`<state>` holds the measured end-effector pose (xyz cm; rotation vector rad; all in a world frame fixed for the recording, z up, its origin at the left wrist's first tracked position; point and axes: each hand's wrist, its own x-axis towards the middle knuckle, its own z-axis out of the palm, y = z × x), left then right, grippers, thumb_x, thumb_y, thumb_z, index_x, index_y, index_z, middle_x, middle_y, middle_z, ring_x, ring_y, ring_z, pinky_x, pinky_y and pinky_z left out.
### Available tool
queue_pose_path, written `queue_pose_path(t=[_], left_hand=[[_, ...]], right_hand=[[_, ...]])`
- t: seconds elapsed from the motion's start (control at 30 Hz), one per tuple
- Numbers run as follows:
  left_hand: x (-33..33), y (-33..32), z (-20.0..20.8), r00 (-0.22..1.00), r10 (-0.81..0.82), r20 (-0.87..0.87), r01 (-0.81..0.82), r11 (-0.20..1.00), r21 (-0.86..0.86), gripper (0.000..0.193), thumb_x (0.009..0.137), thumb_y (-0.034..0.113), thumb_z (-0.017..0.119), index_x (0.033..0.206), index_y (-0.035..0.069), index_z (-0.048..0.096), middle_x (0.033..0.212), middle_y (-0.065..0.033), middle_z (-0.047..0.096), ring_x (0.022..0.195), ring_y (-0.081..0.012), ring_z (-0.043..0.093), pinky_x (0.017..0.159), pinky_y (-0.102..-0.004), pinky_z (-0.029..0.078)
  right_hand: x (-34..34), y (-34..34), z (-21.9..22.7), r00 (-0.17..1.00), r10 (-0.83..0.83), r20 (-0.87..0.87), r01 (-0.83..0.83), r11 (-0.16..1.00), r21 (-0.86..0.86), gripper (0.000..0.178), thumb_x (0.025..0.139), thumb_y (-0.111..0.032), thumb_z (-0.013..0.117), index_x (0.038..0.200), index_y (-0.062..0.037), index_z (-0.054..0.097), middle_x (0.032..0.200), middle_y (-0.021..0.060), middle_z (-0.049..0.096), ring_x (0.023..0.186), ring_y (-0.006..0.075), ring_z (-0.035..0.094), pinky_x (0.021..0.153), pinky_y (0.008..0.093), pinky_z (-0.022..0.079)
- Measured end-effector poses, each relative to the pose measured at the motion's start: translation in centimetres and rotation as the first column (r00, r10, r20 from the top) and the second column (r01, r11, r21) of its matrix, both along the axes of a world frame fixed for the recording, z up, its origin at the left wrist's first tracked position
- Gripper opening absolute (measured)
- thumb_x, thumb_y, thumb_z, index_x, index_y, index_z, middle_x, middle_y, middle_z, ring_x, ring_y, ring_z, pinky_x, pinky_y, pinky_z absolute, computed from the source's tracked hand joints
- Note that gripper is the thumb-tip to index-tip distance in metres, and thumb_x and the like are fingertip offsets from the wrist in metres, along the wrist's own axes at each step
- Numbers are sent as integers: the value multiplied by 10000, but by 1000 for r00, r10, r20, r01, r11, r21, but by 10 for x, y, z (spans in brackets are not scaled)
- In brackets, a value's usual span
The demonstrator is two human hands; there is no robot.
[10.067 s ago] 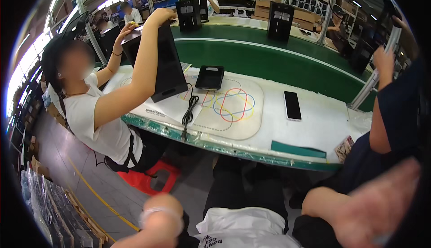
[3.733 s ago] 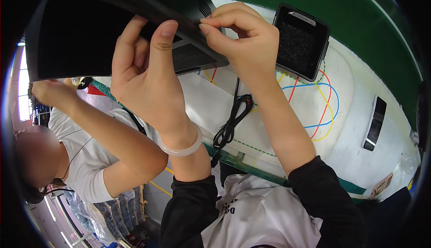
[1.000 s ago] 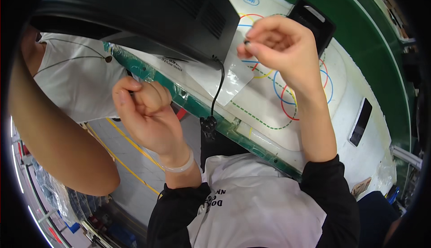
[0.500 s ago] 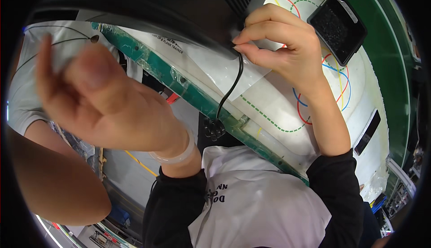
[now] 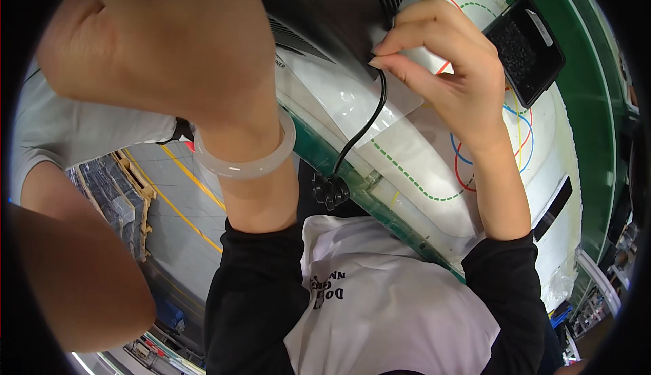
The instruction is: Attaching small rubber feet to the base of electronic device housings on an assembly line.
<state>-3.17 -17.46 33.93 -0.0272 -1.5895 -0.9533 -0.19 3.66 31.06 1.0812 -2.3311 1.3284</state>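
Note:
A large black housing with vent slots [image 5: 325, 9] fills the top middle, tilted over the work table. From its lower corner a black cable [image 5: 366, 127] runs down to a dark bundled end [image 5: 330, 190] hanging over the table edge. My right hand [image 5: 454, 70] is closed, thumb and fingertips pinching the cable where it meets the housing's corner. My left hand [image 5: 156, 43] is raised close to the camera at the upper left, in front of the housing's left part. A pale bracelet [image 5: 254, 165] circles that wrist. The left hand's fingers are mostly hidden.
A clear plastic bag [image 5: 352, 104] lies under the housing on the white tabletop [image 5: 420, 158]. Further right are a black tray [image 5: 522, 49] and a phone [image 5: 553, 209]. Another person's arm [image 5: 74, 266] reaches in at left, near a loaded pallet [image 5: 129, 199] on the floor.
My left hand has risen toward the camera and turned, now covering the housing's left side. The housing, with my right hand pinching at its corner, has shifted slightly right.

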Motion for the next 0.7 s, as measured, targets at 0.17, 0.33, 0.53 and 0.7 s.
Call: queue_pose_path(t=[0.17, 0.33, 0.53, 0.7], left_hand=[[7, -3, -3, 999, -8, -45, 7, 1000, -19, 267, 915, 231, 472, 937, -14, 574, 716, -31, 496, 628, -106, 464, 593, -218, 376], [16, 9, -1, 994, -26, -108, 21, 999, -45, 266, 912, 235, 464, 909, -8, 573, 713, -31, 493, 633, -113, 465, 604, -228, 380], [11, 9, 3, 984, -50, -168, 35, 995, -91, 270, 909, 239, 454, 876, -1, 573, 708, -31, 490, 638, -120, 465, 618, -241, 385], [14, 9, 12, 962, -106, -252, 70, 986, -150, 274, 908, 242, 447, 853, 4, 572, 705, -31, 488, 642, -126, 466, 627, -249, 388]], right_hand=[[-8, -9, 13, 979, -192, -74, 194, 981, 17, 521, 610, -20, 783, 1050, -32, 504, 1183, 131, 496, 1138, 256, 445, 935, 334, 360], [-18, -16, 23, 919, -13, 394, 92, 979, -181, 1140, 496, -88, 899, 1367, -55, 166, 1328, 168, 380, 1289, 267, 322, 1071, 372, 237], [-31, -21, -18, 997, -24, 76, 32, 994, -104, 1125, 545, -125, 896, 1370, -36, 137, 1271, 138, 313, 1198, 253, 367, 1045, 376, 274], [-54, -20, -45, 911, 135, -391, -296, 872, -389, 957, 581, -149, 859, 1306, -25, 246, 1296, 164, 335, 1238, 286, 356, 1052, 398, 279]])
